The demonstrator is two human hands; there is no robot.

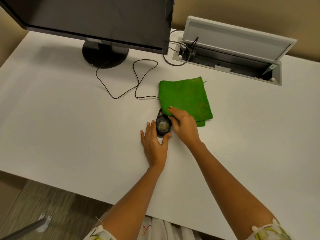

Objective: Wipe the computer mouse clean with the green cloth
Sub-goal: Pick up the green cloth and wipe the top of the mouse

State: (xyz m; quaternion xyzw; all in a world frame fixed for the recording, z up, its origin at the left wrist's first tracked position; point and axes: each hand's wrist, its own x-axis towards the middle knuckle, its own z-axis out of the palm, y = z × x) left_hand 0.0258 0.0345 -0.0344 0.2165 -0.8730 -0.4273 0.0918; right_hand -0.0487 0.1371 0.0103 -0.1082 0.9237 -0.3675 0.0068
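A black computer mouse (162, 125) with a smeared, dirty top lies on the white desk (69, 118). My left hand (155, 144) cups its left and near side, fingers and thumb touching it. A folded green cloth (187, 97) lies flat just right of and behind the mouse, its near-left corner over the mouse's front. My right hand (184, 125) rests on that corner of the cloth, fingers pinching its edge beside the mouse.
The thin black mouse cable (136, 80) loops across the desk toward the monitor stand (105, 54). A dark monitor (97, 19) stands at the back. An open cable hatch (230, 54) with a raised lid sits at back right. The desk's near edge runs below my forearms.
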